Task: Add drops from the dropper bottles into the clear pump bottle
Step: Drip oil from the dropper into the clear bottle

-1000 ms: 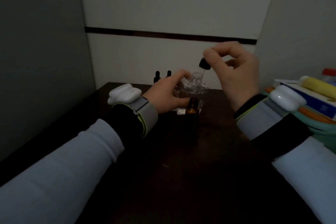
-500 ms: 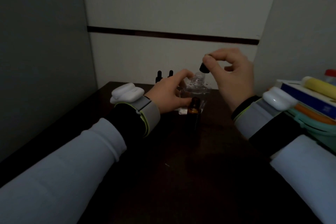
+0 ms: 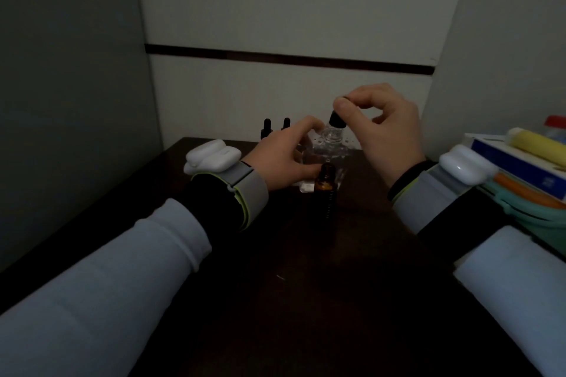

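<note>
A clear bottle (image 3: 332, 144) with its neck open stands at the back of the dark table (image 3: 306, 285). My left hand (image 3: 284, 156) grips its side. My right hand (image 3: 382, 125) pinches a black dropper cap (image 3: 337, 120) right over the clear bottle's mouth; the pipette below the cap is hard to make out. An uncapped amber dropper bottle (image 3: 326, 190) stands in front of the clear bottle, close to my left thumb. Two more black-capped dropper bottles (image 3: 275, 125) stand behind my left hand, partly hidden.
A stack of boxes and trays (image 3: 517, 174) with a yellow tube (image 3: 533, 144) on top fills the right side. Walls close in at the left, back and right. A small white object (image 3: 306, 187) lies by the amber bottle.
My right hand has lowered the dropper from above the clear bottle down to its mouth. My left hand has stayed on the bottle.
</note>
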The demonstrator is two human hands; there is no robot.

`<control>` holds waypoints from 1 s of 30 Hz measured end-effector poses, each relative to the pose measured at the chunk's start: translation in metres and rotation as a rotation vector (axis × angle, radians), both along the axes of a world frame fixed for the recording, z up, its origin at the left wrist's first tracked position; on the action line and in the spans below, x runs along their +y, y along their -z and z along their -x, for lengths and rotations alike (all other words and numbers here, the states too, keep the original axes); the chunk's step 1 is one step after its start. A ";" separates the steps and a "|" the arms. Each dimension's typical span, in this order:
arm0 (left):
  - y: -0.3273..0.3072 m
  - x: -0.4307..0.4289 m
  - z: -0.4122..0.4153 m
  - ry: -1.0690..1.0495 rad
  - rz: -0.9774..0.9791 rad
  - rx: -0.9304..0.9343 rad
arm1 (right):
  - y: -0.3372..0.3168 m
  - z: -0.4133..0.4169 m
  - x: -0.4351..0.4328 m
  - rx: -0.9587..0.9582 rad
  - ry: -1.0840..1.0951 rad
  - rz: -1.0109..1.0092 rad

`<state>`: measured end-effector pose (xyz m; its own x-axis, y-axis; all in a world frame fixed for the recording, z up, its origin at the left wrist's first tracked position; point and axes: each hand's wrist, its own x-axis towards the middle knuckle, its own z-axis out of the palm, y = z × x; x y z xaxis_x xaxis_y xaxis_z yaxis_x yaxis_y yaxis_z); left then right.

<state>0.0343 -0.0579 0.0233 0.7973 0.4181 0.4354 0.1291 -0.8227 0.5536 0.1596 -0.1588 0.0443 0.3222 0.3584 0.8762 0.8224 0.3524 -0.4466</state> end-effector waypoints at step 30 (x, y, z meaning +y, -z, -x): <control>0.003 0.005 -0.002 -0.002 0.002 -0.007 | -0.009 0.010 -0.011 0.079 -0.058 -0.001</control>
<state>0.0363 -0.0528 0.0207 0.7933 0.4209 0.4400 0.1272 -0.8213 0.5562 0.1494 -0.1702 0.0532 0.3690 0.3779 0.8492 0.7630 0.3986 -0.5089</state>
